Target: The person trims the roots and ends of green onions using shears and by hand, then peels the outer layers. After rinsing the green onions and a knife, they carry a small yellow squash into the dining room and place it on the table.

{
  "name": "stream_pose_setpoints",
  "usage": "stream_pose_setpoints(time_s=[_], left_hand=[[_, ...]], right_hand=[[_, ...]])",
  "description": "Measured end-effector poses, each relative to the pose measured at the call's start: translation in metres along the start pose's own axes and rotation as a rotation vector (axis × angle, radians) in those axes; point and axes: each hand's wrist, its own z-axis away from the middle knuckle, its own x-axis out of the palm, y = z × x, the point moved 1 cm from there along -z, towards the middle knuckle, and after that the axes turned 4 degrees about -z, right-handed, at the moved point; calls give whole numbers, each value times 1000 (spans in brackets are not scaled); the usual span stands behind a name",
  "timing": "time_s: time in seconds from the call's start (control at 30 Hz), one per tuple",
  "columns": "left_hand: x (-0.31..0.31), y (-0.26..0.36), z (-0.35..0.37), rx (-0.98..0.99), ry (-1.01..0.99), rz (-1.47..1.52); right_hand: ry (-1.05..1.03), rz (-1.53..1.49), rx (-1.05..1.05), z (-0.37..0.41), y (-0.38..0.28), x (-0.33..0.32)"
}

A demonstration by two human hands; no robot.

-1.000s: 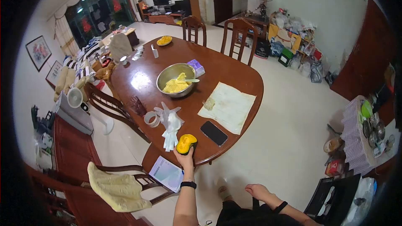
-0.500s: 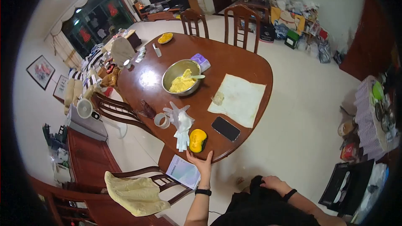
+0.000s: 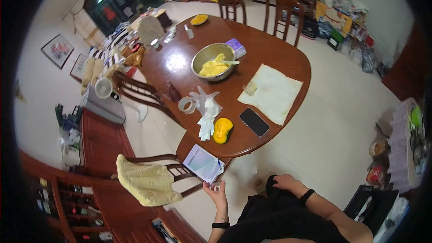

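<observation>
My left hand (image 3: 217, 194) is below the table's near end, palm up with thumb and fingers apart. Its fingertips overlap the lower corner of a pale purple-and-white booklet (image 3: 201, 162), which lies on the chair by the table; a blue pen (image 3: 219, 165) is at the booklet's right edge. My right hand (image 3: 288, 183) rests on the black clothing (image 3: 271, 191) over my leg, its fingers lying along the fabric. On the table edge above the left hand sits a cut pumpkin piece (image 3: 222, 130). Crumpled clear plastic gloves (image 3: 206, 112) and a tape roll (image 3: 186, 105) lie close by.
The wooden table (image 3: 252, 141) also bears a steel bowl (image 3: 198, 68) of yellow mash with a spoon, a white cloth (image 3: 274, 92), a phone (image 3: 254, 121) and a plate (image 3: 199, 20) of yellow food. A cloth-draped chair (image 3: 146, 182) stands at the left.
My left hand has left the table edge beside the pumpkin and come down to the booklet's lower corner. My right hand stays on the black clothing. The camera view has shifted.
</observation>
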Motion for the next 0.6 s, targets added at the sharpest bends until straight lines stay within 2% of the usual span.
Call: stream_pose_setpoints(time_s=[0.1, 0.17, 0.23, 0.3, 0.4, 0.5, 0.57, 0.6], left_hand=[[-2, -12, 8, -42, -6, 75], [-1, -12, 16, -31, 51, 84], [2, -12, 21, -78, -14, 83], [7, -5, 36, -68, 69, 130], [13, 8, 58, -42, 127, 236], [19, 16, 87, -68, 199, 246], [22, 29, 109, -160, 121, 346], [21, 37, 119, -150, 142, 370]], right_hand=[[-41, 104, -101, -12, 3, -1], [-55, 54, -106, -19, 0, -13], [-114, 105, -138, -36, 4, -13], [-188, 170, -158, -44, 13, -13], [-219, 316, -342, -58, 19, -22], [-304, 322, -485, -74, 12, -45], [-483, 423, -506, -80, 9, -61], [-483, 454, -518, -87, 5, -65]])
